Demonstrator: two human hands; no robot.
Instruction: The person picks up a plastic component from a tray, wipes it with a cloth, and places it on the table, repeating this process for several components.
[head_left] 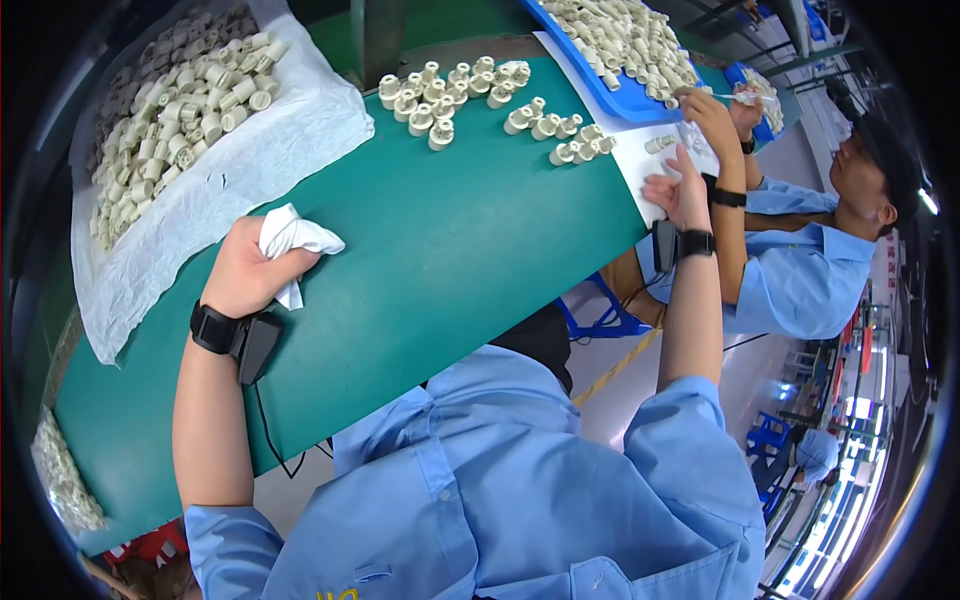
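My left hand [245, 272] is closed around a crumpled white cloth [292, 238] and rests on the green table [450, 240]. A black wristband with a small device sits on that wrist. My right hand [675, 188] lies with fingers apart on a white sheet of paper [640, 165] at the table's right edge and holds nothing. Two small white plastic cylinders [660, 143] lie just beyond its fingertips. A loose group of the same white cylindrical parts [450, 95] stands on the table farther back.
A heap of white parts [175, 110] lies on a white plastic sheet [230, 190] at the left. A blue tray [600, 95] full of parts sits at the back right. A co-worker in a blue shirt [800, 270] reaches a hand [712, 112] to the tray.
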